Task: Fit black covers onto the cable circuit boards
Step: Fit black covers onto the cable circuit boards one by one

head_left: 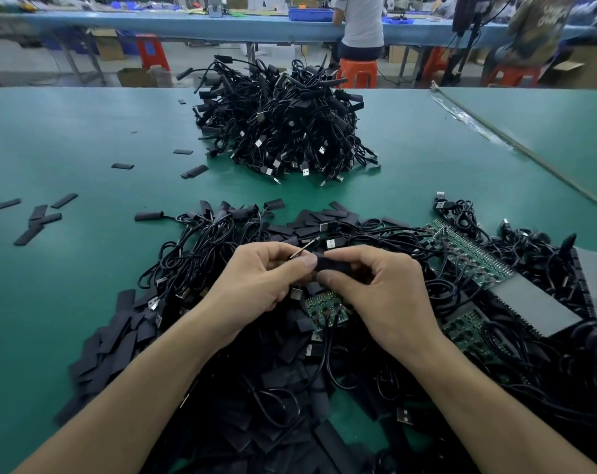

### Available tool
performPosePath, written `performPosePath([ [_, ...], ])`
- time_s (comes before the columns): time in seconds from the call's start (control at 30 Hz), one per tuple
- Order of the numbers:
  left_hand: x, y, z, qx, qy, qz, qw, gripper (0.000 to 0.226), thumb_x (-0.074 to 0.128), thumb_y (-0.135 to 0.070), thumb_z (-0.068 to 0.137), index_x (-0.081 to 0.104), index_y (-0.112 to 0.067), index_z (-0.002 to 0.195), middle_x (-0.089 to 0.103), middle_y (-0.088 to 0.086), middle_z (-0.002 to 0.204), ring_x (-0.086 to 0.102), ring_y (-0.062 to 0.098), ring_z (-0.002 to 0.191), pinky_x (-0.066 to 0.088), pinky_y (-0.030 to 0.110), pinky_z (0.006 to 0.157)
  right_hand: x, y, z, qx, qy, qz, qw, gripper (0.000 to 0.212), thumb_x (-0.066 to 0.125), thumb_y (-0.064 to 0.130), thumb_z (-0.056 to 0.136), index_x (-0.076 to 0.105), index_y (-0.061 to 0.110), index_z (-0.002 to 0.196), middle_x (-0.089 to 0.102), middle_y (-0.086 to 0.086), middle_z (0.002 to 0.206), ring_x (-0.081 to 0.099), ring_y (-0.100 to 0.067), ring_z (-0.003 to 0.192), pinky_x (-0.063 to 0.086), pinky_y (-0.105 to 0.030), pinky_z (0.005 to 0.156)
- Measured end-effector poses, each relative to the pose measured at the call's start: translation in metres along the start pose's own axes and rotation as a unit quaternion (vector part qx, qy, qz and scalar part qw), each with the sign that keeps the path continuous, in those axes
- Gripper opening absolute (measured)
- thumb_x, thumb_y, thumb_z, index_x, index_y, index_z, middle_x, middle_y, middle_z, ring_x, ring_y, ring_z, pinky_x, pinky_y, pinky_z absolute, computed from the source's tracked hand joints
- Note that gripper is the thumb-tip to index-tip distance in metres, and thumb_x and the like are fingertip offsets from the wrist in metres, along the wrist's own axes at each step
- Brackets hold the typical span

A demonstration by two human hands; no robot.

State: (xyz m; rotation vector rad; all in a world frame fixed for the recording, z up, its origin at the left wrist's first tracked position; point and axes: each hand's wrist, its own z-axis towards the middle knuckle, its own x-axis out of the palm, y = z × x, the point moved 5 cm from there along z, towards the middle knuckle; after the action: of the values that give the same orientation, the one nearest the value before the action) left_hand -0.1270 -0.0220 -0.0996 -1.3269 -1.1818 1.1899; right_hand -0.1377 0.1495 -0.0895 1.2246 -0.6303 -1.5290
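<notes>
Green bench (85,131) — left hand (256,282), right hand (386,292) pinch black cover (328,263), long axis L–R.

The only view looks out from the person's head, facing forward and steeply down along both forearms; the left hand (256,278) and right hand (379,289) sit close under the lens near the middle of the frame, and the green surface (68,138) runs away from them towards the top. The wide angle bows straight edges at the sides; beyond the green surface's far edge, small and distant, stand a blue surface (187,27) and a seated person (362,22).
</notes>
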Motion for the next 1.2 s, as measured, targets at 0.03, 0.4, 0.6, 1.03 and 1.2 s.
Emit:
performPosePath([
  [0.03, 0.000, 0.000, 0.000, -0.002, -0.002, -0.004, 1.000, 0.017, 0.063, -0.027, 0.095, 0.075, -0.015, 0.092, 0.067, 0.006, 0.070, 0.042, 0.004, 0.044, 0.031, 0.013, 0.039, -0.001, -0.001, 0.000, 0.006, -0.008, 0.004, 1.000, 0.022, 0.084, 0.022, 0.078, 0.079, 0.023, 0.100, 0.073, 0.016, 0.075, 0.068, -0.002, 0.069, 0.053, -0.018, 0.067],
  [0.4, -0.002, 0.000, 0.003, -0.008, 0.017, 0.004, 1.000, 0.014, 0.051, -0.023, 0.103, 0.060, -0.017, 0.094, 0.074, 0.007, 0.075, 0.044, 0.006, 0.040, 0.029, 0.013, 0.036, -0.003, -0.003, 0.002, 0.020, -0.015, 0.024, 0.999, 0.024, 0.083, 0.024, 0.079, 0.074, 0.029, 0.100, 0.071, 0.016, 0.078, 0.065, -0.004, 0.065, 0.054, -0.020, 0.061],
  [0.6, 0.000, -0.001, 0.001, -0.005, 0.016, 0.020, 1.000, 0.021, 0.055, -0.021, 0.101, 0.072, -0.018, 0.088, 0.071, 0.002, 0.072, 0.043, 0.005, 0.041, 0.030, 0.012, 0.037, -0.004, -0.002, 0.001, 0.023, -0.015, 0.030, 0.999, 0.020, 0.083, 0.022, 0.078, 0.076, 0.028, 0.095, 0.072, 0.014, 0.074, 0.065, -0.003, 0.062, 0.055, -0.022, 0.058],
  [1.03, -0.017, -0.033, -0.010, 0.154, -0.200, 0.338, 0.907, 0.026, 0.057, -0.039, 0.095, 0.046, -0.027, 0.076, 0.064, -0.010, 0.065, 0.054, -0.005, 0.053, 0.042, 0.011, 0.051, 0.004, 0.003, -0.001, -0.025, 0.021, -0.150, 0.988, 0.006, 0.077, 0.022, 0.084, 0.073, 0.026, 0.085, 0.063, 0.018, 0.085, 0.060, 0.001, 0.083, 0.044, -0.007, 0.073],
  [1.2, -0.004, -0.019, -0.013, 0.110, -0.174, 0.497, 0.843, 0.037, 0.068, -0.046, 0.084, 0.034, -0.032, 0.085, 0.066, -0.016, 0.085, 0.062, 0.015, 0.068, 0.037, 0.028, 0.048, 0.007, 0.001, -0.001, -0.029, 0.035, -0.182, 0.982, 0.006, 0.070, 0.024, 0.088, 0.073, 0.026, 0.093, 0.060, 0.017, 0.090, 0.057, 0.002, 0.086, 0.044, -0.012, 0.077],
])
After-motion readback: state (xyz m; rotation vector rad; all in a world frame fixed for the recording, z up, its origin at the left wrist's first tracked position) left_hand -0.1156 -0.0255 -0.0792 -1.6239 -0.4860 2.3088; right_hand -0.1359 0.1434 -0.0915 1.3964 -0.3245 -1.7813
